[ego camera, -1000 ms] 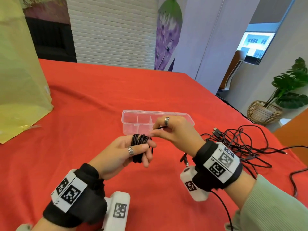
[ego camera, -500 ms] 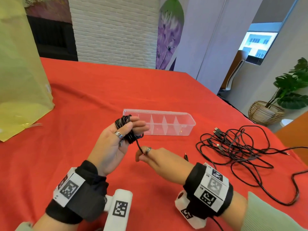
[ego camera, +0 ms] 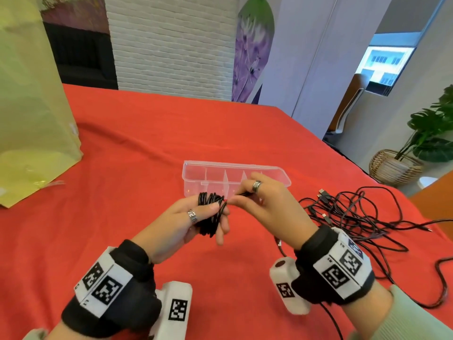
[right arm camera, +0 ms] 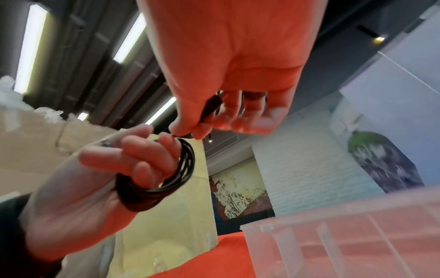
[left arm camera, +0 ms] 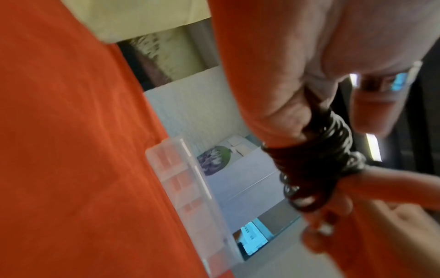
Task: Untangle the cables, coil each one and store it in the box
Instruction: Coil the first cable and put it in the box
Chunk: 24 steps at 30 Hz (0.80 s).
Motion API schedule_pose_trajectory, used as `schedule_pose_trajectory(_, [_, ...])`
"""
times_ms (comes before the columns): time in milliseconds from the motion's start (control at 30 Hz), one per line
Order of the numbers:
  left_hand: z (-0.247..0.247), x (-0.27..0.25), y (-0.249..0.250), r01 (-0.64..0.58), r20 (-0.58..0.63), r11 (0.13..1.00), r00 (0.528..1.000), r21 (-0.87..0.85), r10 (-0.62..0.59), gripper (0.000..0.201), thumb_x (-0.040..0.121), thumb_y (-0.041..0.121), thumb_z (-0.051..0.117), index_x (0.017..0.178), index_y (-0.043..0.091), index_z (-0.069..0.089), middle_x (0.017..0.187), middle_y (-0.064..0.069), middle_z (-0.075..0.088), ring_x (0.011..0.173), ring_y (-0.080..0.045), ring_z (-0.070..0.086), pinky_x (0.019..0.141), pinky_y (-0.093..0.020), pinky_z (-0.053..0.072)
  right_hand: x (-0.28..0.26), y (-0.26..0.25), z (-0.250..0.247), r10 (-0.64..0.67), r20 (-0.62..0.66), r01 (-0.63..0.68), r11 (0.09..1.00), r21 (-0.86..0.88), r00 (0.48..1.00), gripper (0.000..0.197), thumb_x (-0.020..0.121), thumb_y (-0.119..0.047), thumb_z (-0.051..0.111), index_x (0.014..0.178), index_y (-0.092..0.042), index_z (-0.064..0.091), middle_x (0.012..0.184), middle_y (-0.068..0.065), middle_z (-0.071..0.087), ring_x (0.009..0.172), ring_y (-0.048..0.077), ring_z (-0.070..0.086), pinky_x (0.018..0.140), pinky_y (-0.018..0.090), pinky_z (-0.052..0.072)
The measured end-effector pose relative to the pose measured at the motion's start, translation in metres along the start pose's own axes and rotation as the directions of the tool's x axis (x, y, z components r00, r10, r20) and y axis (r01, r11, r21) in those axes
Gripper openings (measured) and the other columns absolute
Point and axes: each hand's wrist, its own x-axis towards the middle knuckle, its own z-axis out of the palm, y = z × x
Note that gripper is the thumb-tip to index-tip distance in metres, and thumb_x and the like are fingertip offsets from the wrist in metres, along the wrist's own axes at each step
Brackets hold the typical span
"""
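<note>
A black cable coil point(ego camera: 211, 213) point(left arm camera: 314, 165) point(right arm camera: 166, 180) is wound around the fingers of my left hand point(ego camera: 193, 217) point(right arm camera: 133, 159), which holds it above the red table. My right hand point(ego camera: 255, 200) point(right arm camera: 214, 116) pinches the cable's free end with its plug point(right arm camera: 210, 109) right beside the coil. The clear plastic box point(ego camera: 196, 175) point(left arm camera: 190, 180) point(right arm camera: 345, 240) with divided compartments lies just behind both hands. A tangle of black cables point(ego camera: 355, 217) lies on the cloth to the right.
A yellow-green bag point(ego camera: 31, 106) stands at the table's left. The red tablecloth point(ego camera: 147, 143) stretches back to a white brick wall. Beyond the table's right edge are a potted plant in a wicker basket point(ego camera: 394, 165) and a chair.
My right hand has risen from below the coil to its upper right, bringing the cable end around the coil. My left hand has dropped slightly and moved right with the coil.
</note>
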Motion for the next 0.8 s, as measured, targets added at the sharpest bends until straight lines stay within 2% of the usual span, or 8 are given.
schedule_pose_trajectory(100, [-0.005,-0.002,0.000,0.006,0.066,0.985,0.998,-0.171,0.005,0.014,0.071,0.016,0.065,0.081,0.007,0.064,0.065,-0.009,0.061,0.050,-0.016,0.056,0.071,-0.031,0.051,0.004,0.000,0.009,0.144,0.167,-0.198,0.908,0.369,0.975,0.021,0.090,-0.029,0.061,0.079,-0.010,0.058,0.075,0.001,0.057,0.070,0.007,0.056,0.063,0.033,0.054])
schedule_pose_trajectory(167, [-0.006,-0.002,0.000,-0.001,0.093,0.963,0.995,-0.269,0.027,0.014,0.069,0.015,0.069,0.079,0.008,0.065,0.062,-0.008,0.058,0.048,-0.014,0.055,0.071,-0.029,0.053,0.005,-0.003,0.016,0.170,0.304,-0.331,0.705,0.628,0.938,0.021,0.089,-0.027,0.057,0.081,-0.009,0.050,0.081,0.010,0.059,0.074,0.013,0.060,0.063,0.039,0.057])
schedule_pose_trajectory(233, [-0.006,-0.002,-0.001,0.004,0.117,0.932,0.992,-0.363,0.042,0.019,0.070,0.018,0.074,0.082,0.007,0.066,0.064,-0.006,0.058,0.050,-0.012,0.057,0.072,-0.028,0.054,0.005,-0.006,0.022,0.145,0.365,-0.387,0.498,0.776,0.920,0.022,0.084,-0.029,0.054,0.080,-0.009,0.045,0.078,0.007,0.061,0.069,0.014,0.061,0.061,0.031,0.054])
schedule_pose_trajectory(300, [-0.007,-0.001,-0.003,0.020,0.110,0.901,0.993,-0.432,0.031,0.022,0.068,0.021,0.077,0.082,0.007,0.068,0.064,-0.005,0.060,0.052,-0.012,0.059,0.074,-0.026,0.055,0.007,-0.004,0.026,0.151,0.374,-0.403,0.405,0.821,0.915,0.023,0.086,-0.028,0.054,0.080,-0.009,0.043,0.071,0.000,0.063,0.063,0.012,0.060,0.058,0.025,0.051])
schedule_pose_trajectory(400, [-0.008,0.005,-0.011,0.062,0.055,0.884,0.998,-0.463,-0.041,0.030,0.060,0.024,0.084,0.082,0.008,0.071,0.064,-0.006,0.062,0.060,-0.015,0.062,0.076,-0.025,0.054,0.009,0.004,0.038,0.158,0.377,-0.408,0.384,0.828,0.913,0.023,0.091,-0.028,0.054,0.082,-0.009,0.042,0.066,0.001,0.059,0.063,0.017,0.056,0.057,0.025,0.048])
schedule_pose_trajectory(567, [-0.012,0.007,-0.017,0.172,0.055,0.852,0.984,-0.495,-0.167,0.033,0.059,0.019,0.086,0.085,0.004,0.071,0.074,-0.010,0.065,0.068,-0.018,0.066,0.078,-0.024,0.055,0.006,0.013,0.050,0.154,0.391,-0.420,0.334,0.844,0.907,0.024,0.092,-0.028,0.052,0.078,-0.012,0.041,0.056,-0.006,0.058,0.052,0.010,0.054,0.057,0.023,0.041])
schedule_pose_trajectory(667, [-0.011,0.008,-0.015,0.212,0.000,0.870,0.972,-0.444,-0.237,0.019,0.065,0.008,0.080,0.081,0.004,0.071,0.074,-0.012,0.066,0.069,-0.019,0.066,0.068,-0.022,0.055,0.004,0.021,0.058,0.198,0.373,-0.421,0.376,0.825,0.907,0.020,0.088,-0.029,0.052,0.077,-0.014,0.044,0.057,-0.005,0.055,0.053,0.013,0.045,0.056,0.030,0.031])
schedule_pose_trajectory(800, [-0.006,0.009,-0.015,0.242,-0.071,0.910,0.957,-0.336,-0.280,0.005,0.072,0.003,0.070,0.075,0.007,0.071,0.074,-0.011,0.068,0.065,-0.017,0.067,0.067,-0.023,0.055,0.004,0.024,0.060,0.204,0.380,-0.431,0.424,0.797,0.902,0.023,0.089,-0.030,0.057,0.078,-0.014,0.044,0.056,-0.006,0.054,0.050,0.013,0.042,0.048,0.023,0.035])
